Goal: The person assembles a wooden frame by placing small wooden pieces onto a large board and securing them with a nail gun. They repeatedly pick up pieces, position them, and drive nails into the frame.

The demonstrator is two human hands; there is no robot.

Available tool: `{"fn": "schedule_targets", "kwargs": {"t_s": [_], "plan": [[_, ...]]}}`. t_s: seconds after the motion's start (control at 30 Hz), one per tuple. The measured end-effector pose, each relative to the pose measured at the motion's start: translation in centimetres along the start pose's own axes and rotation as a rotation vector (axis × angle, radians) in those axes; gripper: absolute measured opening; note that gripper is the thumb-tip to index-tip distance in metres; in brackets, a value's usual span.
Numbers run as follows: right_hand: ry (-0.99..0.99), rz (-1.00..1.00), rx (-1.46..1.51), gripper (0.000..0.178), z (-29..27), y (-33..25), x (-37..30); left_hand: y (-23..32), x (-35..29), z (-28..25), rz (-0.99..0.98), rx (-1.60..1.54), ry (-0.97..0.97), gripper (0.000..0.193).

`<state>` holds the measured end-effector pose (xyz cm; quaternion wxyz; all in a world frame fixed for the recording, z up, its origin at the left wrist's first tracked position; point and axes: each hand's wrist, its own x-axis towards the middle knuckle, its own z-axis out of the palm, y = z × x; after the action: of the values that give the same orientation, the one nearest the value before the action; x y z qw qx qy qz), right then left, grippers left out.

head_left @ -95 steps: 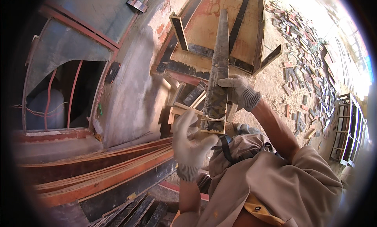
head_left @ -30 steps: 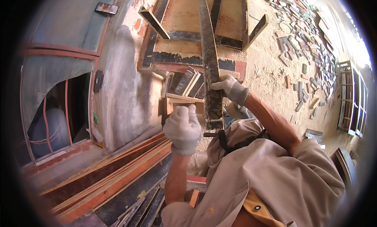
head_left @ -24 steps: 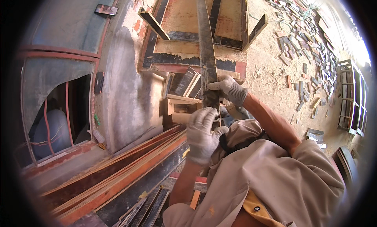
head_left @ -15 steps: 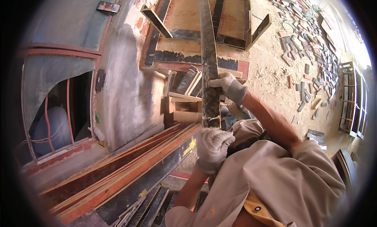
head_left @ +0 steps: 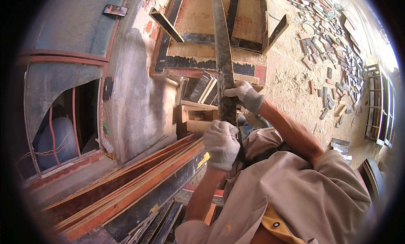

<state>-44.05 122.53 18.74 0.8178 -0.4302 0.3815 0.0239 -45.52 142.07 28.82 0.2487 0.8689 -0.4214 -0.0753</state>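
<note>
A long, narrow, dark-stained wooden plank point(head_left: 223, 45) runs away from me, its far part lying over a panelled wooden board point(head_left: 198, 16). My left hand point(head_left: 221, 143), in a pale knitted glove, is closed over the plank's near end and hides that end. Further along, my right hand point(head_left: 244, 95), gloved likewise, grips the plank's right edge with its thumb on top. The right fingers are partly hidden beneath the wood.
Long boards point(head_left: 126, 187) lean along the left, below a broken window point(head_left: 63, 117). Short blocks point(head_left: 202, 88) sit in a wooden box under the plank. Two short upright pieces point(head_left: 166, 24) flank the panel. Scattered offcuts point(head_left: 329, 50) cover the right ground near a metal frame point(head_left: 379, 104).
My left hand has moved forward and slightly left, from just below the plank's near end to over it. The plank's near part has shifted slightly right; my right hand keeps its grip.
</note>
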Motion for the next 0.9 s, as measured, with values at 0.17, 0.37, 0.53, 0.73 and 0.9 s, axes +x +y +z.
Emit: {"fn": "schedule_targets", "kwargs": {"t_s": [0.17, 0.37, 0.53, 0.73, 0.9], "plan": [[-0.134, -0.081, 0.037, 0.021, -0.1, -0.3, 1.2, 3.1, -1.5, -1.5, 0.154, -0.687, -0.252, 0.01], [-0.347, -0.441, -0.191, 0.037, 0.6, 0.5, -0.9, -3.3, -3.7, -3.2, -0.354, -0.529, 0.056, 0.024], [-0.285, 0.008, -0.513, 0.043, 3.4, 2.7, -1.4, -5.1, -7.4, 1.8, -1.033, -1.07, 0.158, 0.017], [-0.117, -0.12, -0.371, 0.047, -1.8, 2.2, 0.8, -16.1, 7.4, 11.5, -0.933, -0.998, 0.328, 0.02], [0.196, -0.133, -0.101, 0.041, -18.4, 6.9, -4.5, -23.9, 31.2, 15.5, -0.752, -1.248, 0.576, 0.059]]}}
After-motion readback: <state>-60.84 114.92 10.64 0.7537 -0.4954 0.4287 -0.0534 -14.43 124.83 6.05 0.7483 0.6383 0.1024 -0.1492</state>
